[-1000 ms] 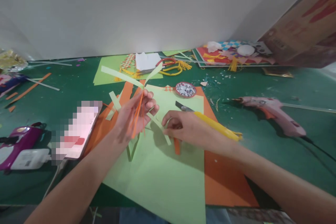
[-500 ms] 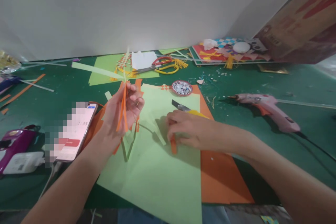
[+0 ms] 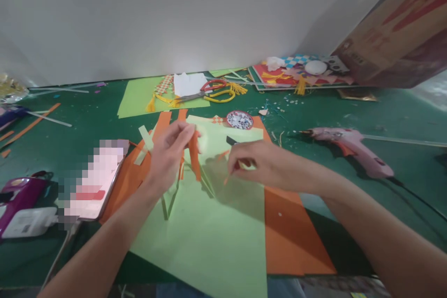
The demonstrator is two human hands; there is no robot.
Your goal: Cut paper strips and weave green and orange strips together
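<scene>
My left hand is pinched around orange paper strips, which hang from the fingertips over a light green paper sheet. To its right, my right hand is closed above the same sheet, with a narrow orange paper strip showing below its fingertips. A dark blade tip sticks out behind the right hand, which hides the rest of that cutter. Folded green paper strips lie on the sheet near the left wrist. Orange paper shows from beneath the green sheet.
A pink glue gun with a cord lies on the right. Behind the hands are a round dish of small beads or eyes and red-and-yellow scissors. A phone and a white bottle lie on the left.
My left hand has turned over and moved right, bringing the strips nearer the right hand. The right hand has lifted its orange strip slightly, and the long green strip no longer sticks out leftward.
</scene>
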